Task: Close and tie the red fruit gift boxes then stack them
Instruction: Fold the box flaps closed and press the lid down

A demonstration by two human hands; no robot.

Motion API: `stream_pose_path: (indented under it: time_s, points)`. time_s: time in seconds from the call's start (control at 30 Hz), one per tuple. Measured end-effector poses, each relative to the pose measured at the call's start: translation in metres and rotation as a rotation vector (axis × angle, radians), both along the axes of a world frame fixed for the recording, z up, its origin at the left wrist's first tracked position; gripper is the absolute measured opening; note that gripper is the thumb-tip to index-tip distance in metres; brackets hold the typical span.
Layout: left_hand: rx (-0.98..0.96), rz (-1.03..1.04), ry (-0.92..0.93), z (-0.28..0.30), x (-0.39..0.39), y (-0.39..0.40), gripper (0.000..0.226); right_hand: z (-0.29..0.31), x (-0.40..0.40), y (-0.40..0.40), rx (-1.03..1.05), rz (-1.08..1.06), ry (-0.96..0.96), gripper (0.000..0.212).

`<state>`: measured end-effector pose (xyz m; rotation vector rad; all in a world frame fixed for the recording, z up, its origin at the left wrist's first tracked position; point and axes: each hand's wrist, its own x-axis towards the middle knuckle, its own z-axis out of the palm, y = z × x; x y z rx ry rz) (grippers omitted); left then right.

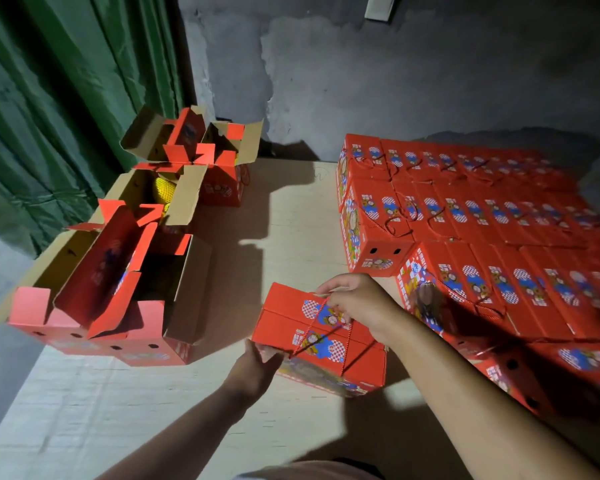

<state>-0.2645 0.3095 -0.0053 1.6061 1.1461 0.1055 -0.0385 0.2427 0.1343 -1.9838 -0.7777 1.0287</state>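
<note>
Hands (355,301) grip box (291,323) (long axis slanting right).

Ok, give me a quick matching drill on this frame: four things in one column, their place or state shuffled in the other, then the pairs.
Things:
1. box under the hands
2. open boxes
3. stacked boxes
4. yellow fruit

States:
A. lying inside an open box at far left
B. flaps up, untied, at left
C. closed, red cord across its top
D. closed and tied, packed in rows at right

Pairs: 1-C, 2-B, 3-D, 4-A. The right hand pinches the cord; the left hand holds the box's near edge.
</note>
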Motion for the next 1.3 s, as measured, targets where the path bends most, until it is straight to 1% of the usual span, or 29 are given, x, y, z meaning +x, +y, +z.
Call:
stream_pose_path:
  time_s: [0.07,0.1,0.13,0.17,0.2,0.27,0.3,0.37,0.47,0.6,0.73,0.8,0.9,1.0,1.2,1.3]
  points:
    - [-0.181,-0.042,-0.056,0.010,0.014,-0.009,0.052,-0.001,0.007,-0.004,0.042,-0.069,0.008,0.031]
    - [-0.236,-0.083,-0.060,0.013,0.021,-0.014,0.055,-0.003,0.010,-0.006,0.064,-0.095,0.005,0.032]
    - [-0.285,-0.118,-0.066,0.016,0.030,-0.019,0.062,-0.005,0.013,-0.009,0.083,-0.123,0.004,0.033]
    - [-0.325,-0.149,-0.068,0.019,0.039,-0.024,0.076,-0.007,0.016,-0.012,0.098,-0.151,0.001,0.033]
    - [-0.358,-0.176,-0.065,0.021,0.050,-0.028,0.089,-0.010,0.020,-0.016,0.107,-0.181,-0.012,0.032]
    - [-0.402,-0.202,-0.037,0.026,0.072,-0.037,0.108,-0.014,0.029,-0.024,0.123,-0.231,-0.048,0.029]
    - [-0.416,-0.199,-0.020,0.028,0.083,-0.040,0.114,-0.015,0.033,-0.029,0.140,-0.255,-0.051,0.029]
    - [-0.406,-0.195,-0.008,0.032,0.103,-0.047,0.120,-0.016,0.046,-0.036,0.182,-0.307,-0.026,0.031]
    - [-0.421,-0.198,-0.027,0.040,0.128,-0.057,0.122,-0.016,0.066,-0.045,0.230,-0.390,0.010,0.027]
    - [-0.442,-0.203,-0.022,0.044,0.156,-0.082,0.114,-0.016,0.090,-0.050,0.305,-0.473,0.088,0.027]
    - [-0.479,-0.118,-0.040,0.040,0.178,-0.105,0.105,-0.019,0.113,-0.056,0.358,-0.508,0.110,0.028]
    - [-0.458,-0.091,-0.047,0.040,0.191,-0.108,0.102,-0.021,0.126,-0.059,0.362,-0.524,0.111,0.026]
    - [-0.412,-0.075,-0.058,0.040,0.214,-0.109,0.096,-0.022,0.147,-0.062,0.331,-0.510,0.116,0.026]
    - [-0.399,-0.044,-0.068,0.040,0.234,-0.111,0.090,-0.020,0.168,-0.058,0.351,-0.470,0.120,0.027]
    - [-0.422,0.011,-0.108,0.035,0.265,-0.105,0.107,-0.020,0.192,-0.044,0.379,-0.387,0.076,0.026]
    - [-0.406,0.019,-0.117,0.032,0.272,-0.104,0.101,-0.025,0.203,-0.041,0.345,-0.380,0.034,0.025]
